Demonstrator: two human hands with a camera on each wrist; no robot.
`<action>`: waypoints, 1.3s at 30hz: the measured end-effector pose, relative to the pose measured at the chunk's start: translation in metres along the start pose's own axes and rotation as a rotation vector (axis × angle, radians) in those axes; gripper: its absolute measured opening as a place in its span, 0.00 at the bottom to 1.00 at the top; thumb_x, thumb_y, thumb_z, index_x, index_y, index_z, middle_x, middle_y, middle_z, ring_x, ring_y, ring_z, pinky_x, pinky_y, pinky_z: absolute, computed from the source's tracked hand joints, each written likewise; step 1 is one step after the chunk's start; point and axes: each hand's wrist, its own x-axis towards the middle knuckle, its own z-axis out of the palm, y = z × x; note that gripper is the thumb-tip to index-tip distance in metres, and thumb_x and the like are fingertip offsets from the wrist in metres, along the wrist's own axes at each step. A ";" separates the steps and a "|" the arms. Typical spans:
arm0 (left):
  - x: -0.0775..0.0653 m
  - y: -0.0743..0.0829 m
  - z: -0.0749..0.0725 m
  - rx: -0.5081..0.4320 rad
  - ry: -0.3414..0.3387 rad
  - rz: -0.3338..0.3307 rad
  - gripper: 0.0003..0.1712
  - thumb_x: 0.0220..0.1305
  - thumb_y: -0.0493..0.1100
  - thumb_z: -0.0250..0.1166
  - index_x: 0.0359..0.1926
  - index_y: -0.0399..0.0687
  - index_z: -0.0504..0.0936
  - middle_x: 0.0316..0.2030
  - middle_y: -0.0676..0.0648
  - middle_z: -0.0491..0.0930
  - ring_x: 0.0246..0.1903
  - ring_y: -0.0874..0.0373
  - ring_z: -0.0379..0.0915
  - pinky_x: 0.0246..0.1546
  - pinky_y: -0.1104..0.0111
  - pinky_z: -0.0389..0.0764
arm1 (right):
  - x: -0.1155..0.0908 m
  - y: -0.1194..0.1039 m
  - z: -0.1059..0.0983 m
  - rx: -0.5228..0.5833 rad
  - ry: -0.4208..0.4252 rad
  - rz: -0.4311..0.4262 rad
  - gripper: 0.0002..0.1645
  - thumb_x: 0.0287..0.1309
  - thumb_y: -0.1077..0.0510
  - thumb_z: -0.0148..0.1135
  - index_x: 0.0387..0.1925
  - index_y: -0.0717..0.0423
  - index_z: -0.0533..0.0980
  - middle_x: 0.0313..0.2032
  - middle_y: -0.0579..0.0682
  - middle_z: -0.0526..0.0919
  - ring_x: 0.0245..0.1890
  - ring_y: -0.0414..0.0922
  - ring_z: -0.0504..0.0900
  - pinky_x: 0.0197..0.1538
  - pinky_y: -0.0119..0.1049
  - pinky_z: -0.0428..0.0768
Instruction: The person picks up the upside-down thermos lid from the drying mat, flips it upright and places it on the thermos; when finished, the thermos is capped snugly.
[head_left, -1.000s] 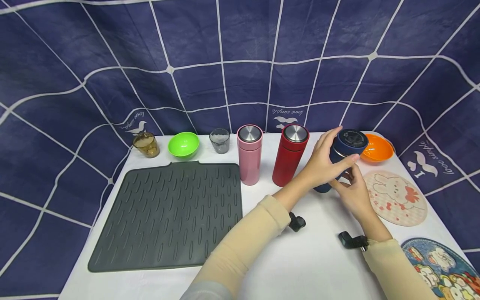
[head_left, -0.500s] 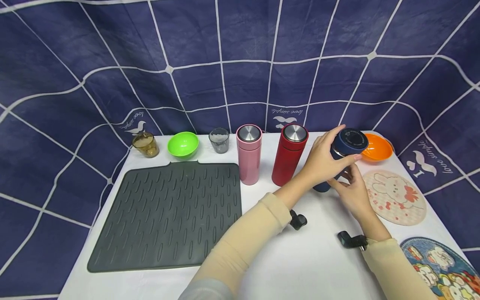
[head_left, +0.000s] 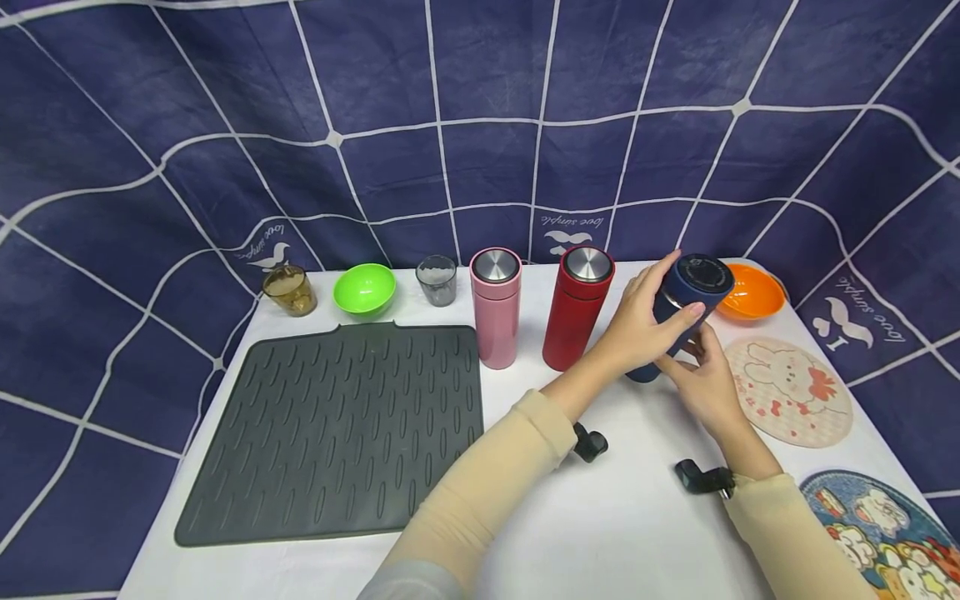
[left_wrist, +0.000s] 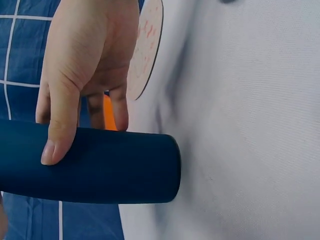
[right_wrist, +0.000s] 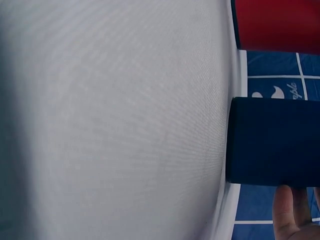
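A dark blue thermos flask (head_left: pixel 643 372) stands at the right of the table. My left hand (head_left: pixel 641 321) grips its upper part, the thumb across the front just under the dark lid (head_left: pixel 703 273). Lower down, my right hand (head_left: pixel 705 383) holds the flask from the right side. The left wrist view shows the flask (left_wrist: pixel 125 167) sideways, with the right hand's (left_wrist: pixel 95 55) thumb laid on its body. In the right wrist view the flask's base (right_wrist: pixel 270 142) meets the white cloth, and the right hand's fingertips (right_wrist: pixel 283 207) touch its side.
Left of the flask stand a red thermos (head_left: pixel 576 317) and a pink thermos (head_left: pixel 497 321). An orange bowl (head_left: pixel 750 293) sits behind right, near a rabbit mat (head_left: pixel 795 387) and a cartoon mat (head_left: pixel 877 525). Leftward are a grey mat (head_left: pixel 330 433), green bowl (head_left: pixel 364 290) and two glasses (head_left: pixel 437 283).
The left thumb has slid slightly left and down along the blue flask. The silver band under its lid now looks thinner. Both hands keep their hold.
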 end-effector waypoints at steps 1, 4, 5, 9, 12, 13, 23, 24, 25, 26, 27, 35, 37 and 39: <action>0.001 0.000 0.001 -0.006 0.012 -0.003 0.44 0.59 0.55 0.64 0.71 0.61 0.52 0.65 0.61 0.60 0.63 0.71 0.56 0.63 0.74 0.62 | -0.001 -0.003 0.000 0.003 0.000 0.002 0.43 0.56 0.56 0.65 0.69 0.41 0.55 0.60 0.49 0.66 0.53 0.34 0.67 0.43 0.15 0.73; 0.005 0.002 0.003 -0.023 0.070 0.008 0.46 0.52 0.55 0.70 0.67 0.55 0.56 0.58 0.59 0.66 0.56 0.71 0.62 0.57 0.81 0.65 | -0.002 -0.008 0.001 0.008 -0.001 0.004 0.42 0.57 0.57 0.65 0.69 0.42 0.55 0.60 0.48 0.66 0.52 0.33 0.67 0.43 0.14 0.73; 0.006 0.003 0.003 -0.027 0.084 0.016 0.45 0.51 0.55 0.71 0.65 0.54 0.57 0.55 0.58 0.66 0.54 0.72 0.62 0.55 0.83 0.65 | -0.003 -0.011 0.001 0.007 -0.001 0.006 0.42 0.57 0.57 0.65 0.69 0.42 0.55 0.60 0.49 0.66 0.52 0.32 0.67 0.43 0.14 0.73; 0.006 0.004 -0.001 -0.021 0.044 0.017 0.40 0.57 0.54 0.67 0.66 0.56 0.59 0.60 0.57 0.64 0.56 0.71 0.61 0.57 0.83 0.65 | -0.005 -0.015 0.001 0.015 0.000 -0.001 0.44 0.57 0.57 0.65 0.70 0.43 0.54 0.61 0.53 0.65 0.52 0.33 0.67 0.43 0.14 0.73; 0.003 0.004 -0.005 -0.042 -0.009 -0.007 0.39 0.60 0.52 0.63 0.70 0.60 0.56 0.64 0.58 0.62 0.58 0.71 0.60 0.58 0.81 0.64 | -0.006 -0.016 0.000 0.016 0.008 -0.008 0.44 0.56 0.58 0.65 0.70 0.44 0.55 0.61 0.54 0.66 0.51 0.33 0.68 0.43 0.15 0.74; 0.004 0.004 -0.004 -0.048 -0.013 -0.010 0.41 0.60 0.52 0.64 0.70 0.61 0.55 0.63 0.58 0.63 0.58 0.71 0.60 0.58 0.80 0.64 | -0.005 -0.014 0.000 0.008 0.011 -0.006 0.43 0.56 0.58 0.65 0.70 0.44 0.55 0.61 0.53 0.66 0.51 0.33 0.68 0.43 0.15 0.73; 0.007 0.005 -0.003 -0.036 -0.001 -0.026 0.40 0.57 0.52 0.66 0.66 0.57 0.58 0.62 0.56 0.62 0.57 0.68 0.59 0.56 0.80 0.65 | 0.003 0.007 0.000 -0.009 0.008 0.009 0.45 0.54 0.56 0.68 0.69 0.41 0.56 0.62 0.50 0.65 0.52 0.33 0.67 0.43 0.15 0.74; 0.007 0.006 -0.003 -0.041 -0.009 -0.037 0.40 0.57 0.52 0.66 0.67 0.59 0.58 0.62 0.57 0.61 0.58 0.68 0.58 0.56 0.79 0.65 | 0.003 0.007 0.000 -0.011 0.011 0.006 0.44 0.54 0.56 0.68 0.69 0.41 0.56 0.62 0.49 0.66 0.52 0.33 0.67 0.43 0.15 0.74; 0.008 0.007 -0.003 -0.043 -0.011 -0.052 0.41 0.56 0.53 0.67 0.67 0.61 0.57 0.63 0.59 0.60 0.58 0.69 0.58 0.55 0.78 0.65 | 0.003 0.007 0.000 -0.017 0.015 0.004 0.44 0.54 0.56 0.68 0.69 0.40 0.57 0.62 0.49 0.66 0.52 0.33 0.68 0.44 0.16 0.74; 0.009 0.008 -0.002 -0.039 -0.004 -0.060 0.43 0.54 0.55 0.68 0.67 0.63 0.56 0.62 0.60 0.61 0.57 0.69 0.58 0.55 0.78 0.65 | 0.003 0.008 0.000 -0.021 0.021 0.010 0.44 0.54 0.55 0.68 0.68 0.39 0.57 0.61 0.48 0.67 0.52 0.33 0.68 0.44 0.16 0.74; 0.010 0.010 -0.001 -0.032 0.010 -0.067 0.44 0.52 0.56 0.69 0.66 0.63 0.56 0.60 0.61 0.62 0.55 0.69 0.59 0.54 0.78 0.66 | 0.003 0.008 0.000 -0.017 0.022 0.012 0.44 0.54 0.55 0.68 0.68 0.39 0.57 0.61 0.47 0.67 0.52 0.32 0.68 0.44 0.16 0.74; 0.012 0.007 0.000 -0.036 0.032 -0.032 0.40 0.54 0.55 0.69 0.65 0.64 0.60 0.59 0.60 0.61 0.57 0.70 0.59 0.55 0.79 0.65 | 0.003 0.006 0.000 -0.010 0.014 0.016 0.45 0.54 0.53 0.68 0.69 0.40 0.55 0.63 0.49 0.65 0.53 0.35 0.67 0.44 0.16 0.73; 0.011 0.006 -0.002 -0.063 -0.004 -0.027 0.39 0.58 0.53 0.66 0.68 0.68 0.58 0.62 0.61 0.58 0.61 0.70 0.55 0.59 0.76 0.64 | 0.003 0.006 0.000 -0.013 0.018 0.011 0.44 0.54 0.52 0.67 0.69 0.39 0.56 0.63 0.50 0.65 0.53 0.35 0.67 0.44 0.16 0.74; 0.010 0.006 -0.002 -0.081 -0.014 -0.035 0.42 0.58 0.53 0.65 0.70 0.71 0.54 0.64 0.61 0.58 0.62 0.70 0.53 0.61 0.74 0.63 | 0.003 0.006 0.001 -0.011 0.019 0.006 0.44 0.54 0.53 0.67 0.69 0.39 0.55 0.63 0.49 0.65 0.53 0.35 0.67 0.44 0.16 0.74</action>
